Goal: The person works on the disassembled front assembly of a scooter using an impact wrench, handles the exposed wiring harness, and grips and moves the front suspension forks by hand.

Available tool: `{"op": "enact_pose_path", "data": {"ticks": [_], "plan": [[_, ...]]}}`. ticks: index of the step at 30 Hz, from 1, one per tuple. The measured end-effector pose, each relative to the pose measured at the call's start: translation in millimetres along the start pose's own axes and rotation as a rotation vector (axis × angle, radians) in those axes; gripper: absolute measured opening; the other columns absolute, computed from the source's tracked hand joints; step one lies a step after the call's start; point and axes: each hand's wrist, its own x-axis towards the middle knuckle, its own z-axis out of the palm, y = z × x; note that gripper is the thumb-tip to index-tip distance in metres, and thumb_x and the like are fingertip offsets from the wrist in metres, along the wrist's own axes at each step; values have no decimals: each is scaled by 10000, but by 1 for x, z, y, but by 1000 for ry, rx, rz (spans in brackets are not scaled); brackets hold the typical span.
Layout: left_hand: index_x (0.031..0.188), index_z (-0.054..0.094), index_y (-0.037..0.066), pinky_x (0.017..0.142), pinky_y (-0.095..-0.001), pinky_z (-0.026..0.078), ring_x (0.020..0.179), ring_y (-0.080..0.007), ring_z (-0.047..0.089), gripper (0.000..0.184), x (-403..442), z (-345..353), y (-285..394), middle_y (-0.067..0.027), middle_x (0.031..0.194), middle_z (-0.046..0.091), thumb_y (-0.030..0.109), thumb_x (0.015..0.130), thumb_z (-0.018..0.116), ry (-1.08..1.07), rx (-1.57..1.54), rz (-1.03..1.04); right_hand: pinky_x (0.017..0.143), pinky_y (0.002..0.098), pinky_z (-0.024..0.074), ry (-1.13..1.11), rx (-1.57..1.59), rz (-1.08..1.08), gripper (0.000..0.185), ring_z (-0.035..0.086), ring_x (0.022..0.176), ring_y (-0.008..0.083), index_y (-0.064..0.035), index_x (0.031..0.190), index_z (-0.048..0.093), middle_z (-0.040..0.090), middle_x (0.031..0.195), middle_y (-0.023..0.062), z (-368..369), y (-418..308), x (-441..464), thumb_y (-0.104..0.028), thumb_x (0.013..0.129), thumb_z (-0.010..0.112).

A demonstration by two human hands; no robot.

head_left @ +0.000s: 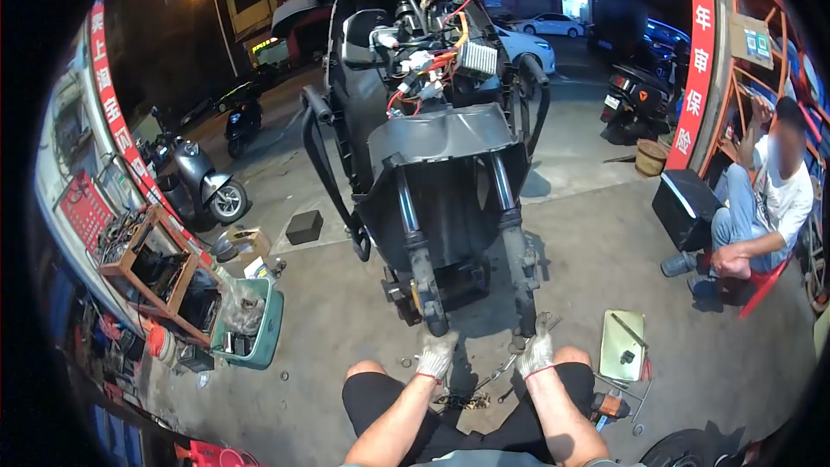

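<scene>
A partly stripped scooter (pixel 439 137) stands before me with no front wheel on it, and its two fork legs reach down towards my hands. My left hand (pixel 437 355), in a white knit glove, is closed at the bottom end of the left fork leg (pixel 422 272). The lower end of the right fork leg (pixel 520 272) is in my right hand (pixel 537 349), gloved the same way, with the fingers partly hidden. A metal tool (pixel 494 375) lies on the floor between my hands. Bare wiring (pixel 432 60) shows at the top of the scooter.
Right of my knee are a pale tray (pixel 622 346) with parts on it and an orange power tool (pixel 610 406). A green bin (pixel 264 329) stands at left beside a wooden rack (pixel 160 268). A person (pixel 761 199) sits at right near a black box (pixel 686 207).
</scene>
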Motion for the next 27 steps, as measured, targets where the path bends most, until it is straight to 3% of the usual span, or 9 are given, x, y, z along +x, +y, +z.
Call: {"op": "enact_pose_path", "data": {"ticks": [10, 12, 16, 27], "plan": [[928, 575, 18, 570, -306, 467, 626, -134, 555, 209, -1, 0, -5, -42, 740, 594, 80, 737, 630, -12, -41, 94, 381, 257, 305, -62, -15, -7, 457, 432, 428, 140, -107, 932, 571, 534, 657, 45, -5, -1, 6, -560, 874, 558], [932, 578, 23, 574, -313, 466, 623, -141, 545, 211, -2, -1, 0, -37, 731, 582, 98, 745, 640, -17, -25, 85, 374, 257, 282, 20, -21, -27, 521, 403, 400, 129, -101, 909, 551, 503, 615, 38, 0, 0, 4, -608, 808, 618], [969, 585, 27, 599, -318, 475, 665, -158, 564, 269, 1, -2, -5, -47, 766, 599, 101, 719, 649, -11, 68, 155, 374, 260, 283, 23, -13, -40, 463, 409, 405, 135, -113, 911, 552, 507, 635, 41, -2, 2, 9, -568, 846, 601], [970, 585, 17, 654, -320, 482, 701, -161, 567, 287, -3, -4, 5, -63, 792, 604, 103, 704, 650, -13, 35, 111, 373, 262, 281, 14, -37, -12, 450, 413, 413, 137, -141, 900, 555, 501, 635, 25, -3, 1, 6, -589, 856, 565]]}}
